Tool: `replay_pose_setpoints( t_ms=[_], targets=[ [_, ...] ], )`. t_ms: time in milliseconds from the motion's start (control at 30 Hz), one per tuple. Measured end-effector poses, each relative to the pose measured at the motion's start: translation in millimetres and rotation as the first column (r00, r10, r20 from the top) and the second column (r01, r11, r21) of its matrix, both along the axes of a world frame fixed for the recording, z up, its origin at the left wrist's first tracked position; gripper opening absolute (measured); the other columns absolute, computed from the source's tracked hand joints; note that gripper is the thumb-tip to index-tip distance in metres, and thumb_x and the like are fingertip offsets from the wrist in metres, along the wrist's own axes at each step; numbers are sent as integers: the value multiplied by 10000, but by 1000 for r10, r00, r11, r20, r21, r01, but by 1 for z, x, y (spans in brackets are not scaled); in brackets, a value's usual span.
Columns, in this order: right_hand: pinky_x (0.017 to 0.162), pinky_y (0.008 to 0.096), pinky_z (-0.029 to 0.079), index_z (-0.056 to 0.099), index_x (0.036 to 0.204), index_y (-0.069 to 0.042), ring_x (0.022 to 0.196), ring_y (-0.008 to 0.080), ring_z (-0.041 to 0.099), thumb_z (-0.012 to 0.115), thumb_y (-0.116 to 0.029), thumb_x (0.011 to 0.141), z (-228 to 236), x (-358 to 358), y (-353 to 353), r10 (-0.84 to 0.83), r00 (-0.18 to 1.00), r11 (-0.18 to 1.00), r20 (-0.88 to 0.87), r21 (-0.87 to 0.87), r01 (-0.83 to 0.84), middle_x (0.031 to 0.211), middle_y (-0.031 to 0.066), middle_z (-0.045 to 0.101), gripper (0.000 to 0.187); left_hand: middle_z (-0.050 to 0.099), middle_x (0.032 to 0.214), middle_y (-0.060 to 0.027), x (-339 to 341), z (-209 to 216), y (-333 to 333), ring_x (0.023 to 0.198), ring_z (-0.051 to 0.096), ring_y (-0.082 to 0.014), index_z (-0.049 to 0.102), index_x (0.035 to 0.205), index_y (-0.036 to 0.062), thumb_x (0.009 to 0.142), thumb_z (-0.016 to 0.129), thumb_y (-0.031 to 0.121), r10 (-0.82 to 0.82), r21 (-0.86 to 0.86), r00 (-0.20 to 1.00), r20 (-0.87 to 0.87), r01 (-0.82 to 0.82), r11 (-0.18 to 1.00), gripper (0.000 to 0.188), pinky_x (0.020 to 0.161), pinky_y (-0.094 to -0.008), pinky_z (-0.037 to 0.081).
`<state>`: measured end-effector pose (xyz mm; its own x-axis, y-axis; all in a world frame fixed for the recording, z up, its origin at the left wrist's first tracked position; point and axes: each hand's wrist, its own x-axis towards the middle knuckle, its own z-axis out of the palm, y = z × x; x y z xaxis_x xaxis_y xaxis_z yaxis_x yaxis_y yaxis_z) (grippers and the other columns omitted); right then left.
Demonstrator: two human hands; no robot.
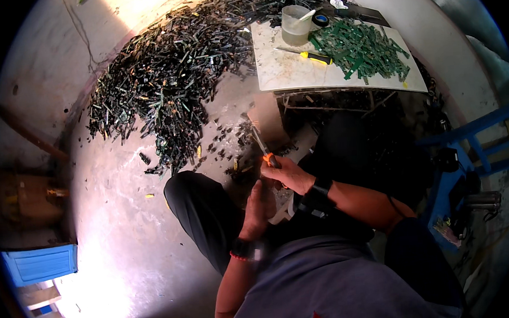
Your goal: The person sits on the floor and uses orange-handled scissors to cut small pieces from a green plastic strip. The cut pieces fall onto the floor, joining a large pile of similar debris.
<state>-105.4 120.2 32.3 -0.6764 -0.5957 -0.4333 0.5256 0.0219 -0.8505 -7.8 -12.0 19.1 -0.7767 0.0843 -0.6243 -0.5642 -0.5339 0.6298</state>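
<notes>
My right hand (293, 175) is closed round the orange and dark handle of an orange-handled metal tool (257, 136). Its long metal shaft points up and away, toward loose dark pieces on the floor; the tip is too small to make out. Just below and to the left is my left hand (256, 210), close to the right one. Its fingers are partly hidden and blurred, so I cannot tell whether they hold anything. Both hands are between my knees. Small dark scraps (230, 138) lie scattered around the tool's far end.
A large heap of dark strips (162, 83) covers the floor ahead. On a low white table (284, 75) at right are green strips (364, 47), a cloudy plastic cup (296, 34), a yellow-and-black screwdriver (316, 58) and a tape roll (320, 20). A blue chair (468, 128) stands at far right.
</notes>
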Motion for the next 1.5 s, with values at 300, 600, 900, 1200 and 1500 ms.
replay_pose_setpoints(
  t_ms=[300,600,900,1200,1500],
  targets=[
    [504,202,336,544,990,-93,669,43,484,590,-155,840,-9,-8,1,-19,999,992,-26,-123,16,832,-8,603,169,377,561,-3,-5,5,7,447,313,-116,458,737,94,969,357,515,9,247,993,117,-38,968,491,419,-237,249],
    [681,434,475,554,1030,-22,790,379,615,518,-252,805,0,-6,34,626,730,658,-274,689,-305,797,203,631,324,365,579,17,0,-7,-4,456,301,-100,472,770,110,951,409,496,251,5,949,190,-256,967,431,429,-231,249],
    [678,455,490,529,1034,-14,765,380,620,538,-162,795,39,37,38,667,602,595,-439,800,-75,810,189,625,281,354,563,20,0,-12,-5,447,302,-94,473,765,112,947,419,502,290,-23,945,153,-290,957,434,404,-238,240],
    [738,463,482,535,1020,16,865,367,617,616,-170,767,25,51,23,670,579,551,-464,834,31,918,189,620,324,371,559,16,1,-14,-3,442,320,-99,478,775,123,936,416,528,316,-108,941,122,-304,947,440,411,-239,257],
    [770,472,476,539,1004,23,939,366,600,623,-165,761,35,56,15,652,597,546,-468,835,58,985,200,612,319,403,578,12,5,-43,-1,466,355,-104,498,778,109,934,409,548,258,-331,966,2,-242,912,474,434,-249,285]
  ],
)
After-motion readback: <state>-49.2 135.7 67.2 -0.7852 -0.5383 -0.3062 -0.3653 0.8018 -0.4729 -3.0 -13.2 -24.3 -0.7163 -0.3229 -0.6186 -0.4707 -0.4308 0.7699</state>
